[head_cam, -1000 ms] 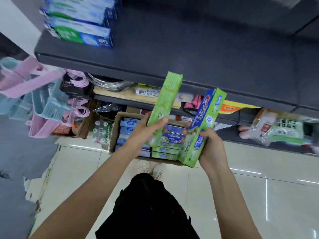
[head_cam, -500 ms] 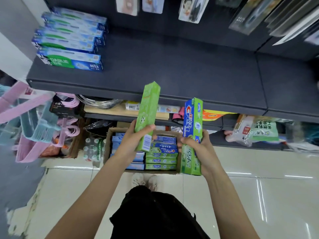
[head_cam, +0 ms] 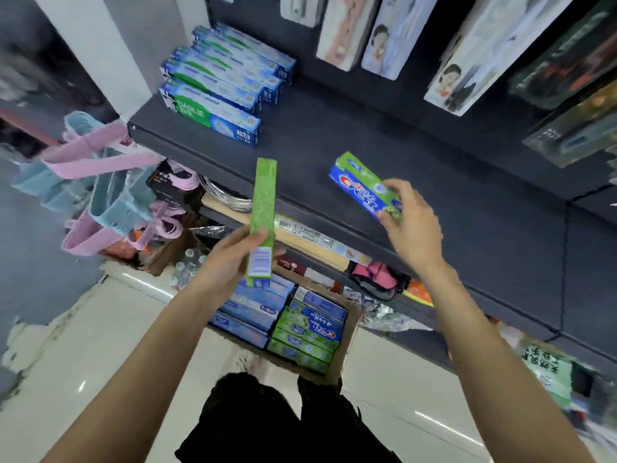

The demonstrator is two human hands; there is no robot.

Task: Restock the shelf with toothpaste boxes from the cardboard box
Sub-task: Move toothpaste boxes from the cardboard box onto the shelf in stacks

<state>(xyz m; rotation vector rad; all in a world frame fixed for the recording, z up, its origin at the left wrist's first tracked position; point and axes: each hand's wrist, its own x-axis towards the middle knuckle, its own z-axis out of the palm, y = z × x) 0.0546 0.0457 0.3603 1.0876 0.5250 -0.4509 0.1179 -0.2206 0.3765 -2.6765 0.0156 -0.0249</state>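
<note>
1. Right hand (head_cam: 412,225), at 2 o'clock from frame centre, pinches the near end of a blue-and-green Crest toothpaste box (head_cam: 365,188) between thumb and curled fingers. The box lies slanted over the dark shelf (head_cam: 334,152); contact with the shelf surface cannot be told.
2. Left hand (head_cam: 233,259), just left of centre, grips a green toothpaste box (head_cam: 263,215) at its lower end, thumb across the front, fingers curled behind. Box held nearly upright, narrow side to camera; a white barcode label shows near the bottom, print unreadable.
3. Cardboard box (head_cam: 347,349), on the floor at 6 o'clock below both hands, is open. Inside: a column of blue boxes on the left and green-and-blue boxes on the right; about four edges visible per column, exact count uncertain.
4. Stacked toothpaste boxes (head_cam: 220,91), on the shelf at 11 o'clock: five box ends visible, blue-white-green. The front one reads "DARLIE" with Chinese characters at its right end.
5. Pink and blue plastic baskets (head_cam: 100,188) hang at 9 o'clock.
6. Hanging blister packs (head_cam: 380,31) at 12 to 2 o'clock; blurred, print unreadable.
</note>
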